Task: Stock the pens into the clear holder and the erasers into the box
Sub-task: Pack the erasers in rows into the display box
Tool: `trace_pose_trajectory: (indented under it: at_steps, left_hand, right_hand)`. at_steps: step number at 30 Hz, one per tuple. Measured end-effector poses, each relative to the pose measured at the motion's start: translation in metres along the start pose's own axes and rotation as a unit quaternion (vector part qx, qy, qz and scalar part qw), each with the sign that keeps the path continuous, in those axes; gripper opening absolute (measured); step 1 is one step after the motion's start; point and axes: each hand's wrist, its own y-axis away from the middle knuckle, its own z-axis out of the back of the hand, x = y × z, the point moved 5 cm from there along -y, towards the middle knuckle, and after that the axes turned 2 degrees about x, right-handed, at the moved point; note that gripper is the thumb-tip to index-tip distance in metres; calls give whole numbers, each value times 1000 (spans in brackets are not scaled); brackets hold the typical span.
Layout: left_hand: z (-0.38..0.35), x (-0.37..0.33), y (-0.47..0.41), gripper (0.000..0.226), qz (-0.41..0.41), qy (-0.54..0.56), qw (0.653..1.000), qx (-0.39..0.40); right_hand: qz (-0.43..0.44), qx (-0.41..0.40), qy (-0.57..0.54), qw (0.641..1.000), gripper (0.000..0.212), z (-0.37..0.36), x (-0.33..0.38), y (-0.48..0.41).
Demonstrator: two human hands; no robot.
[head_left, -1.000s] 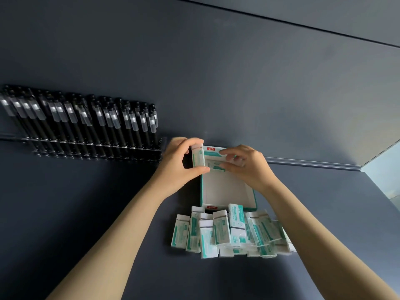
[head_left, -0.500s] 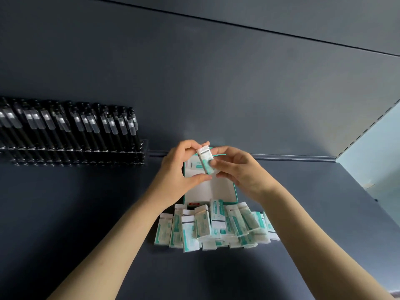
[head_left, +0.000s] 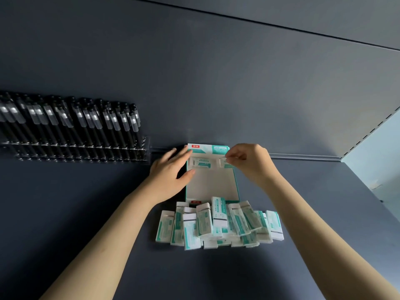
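An open white box (head_left: pixel 211 184) with teal sides lies on the dark shelf against the back wall. One eraser (head_left: pixel 202 163) in a white and teal sleeve lies at the box's far left end. My right hand (head_left: pixel 251 162) pinches a second eraser (head_left: pixel 224 162) at the box's far right end. My left hand (head_left: pixel 171 169) rests open against the box's left wall. A pile of several erasers (head_left: pixel 218 223) lies just in front of the box. Several black pens (head_left: pixel 71 124) stand in the clear holder (head_left: pixel 86 152) at the left.
A metal rail (head_left: pixel 303 157) runs along the foot of the back wall. The shelf's right edge (head_left: pixel 368 187) drops off beside a pale blue area. Bare dark shelf surface (head_left: pixel 65 213) stretches to the left of the erasers.
Both hands held one eraser together above the box; now they are apart, the left hand open at the box's side and the right lowering an eraser into the far right end.
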Motion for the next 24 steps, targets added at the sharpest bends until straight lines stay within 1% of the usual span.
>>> trace_pose_trajectory:
  at_steps: [4,9,12,14,16,18,23,24]
  left_hand:
    - [1,1,0,91,-1,-5,1000,7]
    - [7,2,0,93,3,-10,1000,12]
    - [7,3,0,92,-2,-19,1000,14]
    - [6,4,0,91,-3,-20,1000,18]
    - [5,5,-1,91,-5,-19,1000,20]
    - [5,6,-1,92,-7,-15,1000,22]
    - [4,5,-2,93,-12,-8,1000,22]
    - [4,5,-2,93,-11,-9,1000,23]
  right_hand:
    - [31,-26,65,997,7,-7,4,-7]
    - [63,-11,108,992,8,-14,7,-10]
    - [63,14,105,992,18,-18,4,-9]
    - [66,36,122,990,28,-19,0,-6]
    - [78,39,141,986,32,-19,-1,-4]
    - [89,20,150,984,28,-17,-1,-4]
    - [106,-2,190,976,3,-19,-1,-9]
    - [111,0,198,974,5,-22,-2,-8]
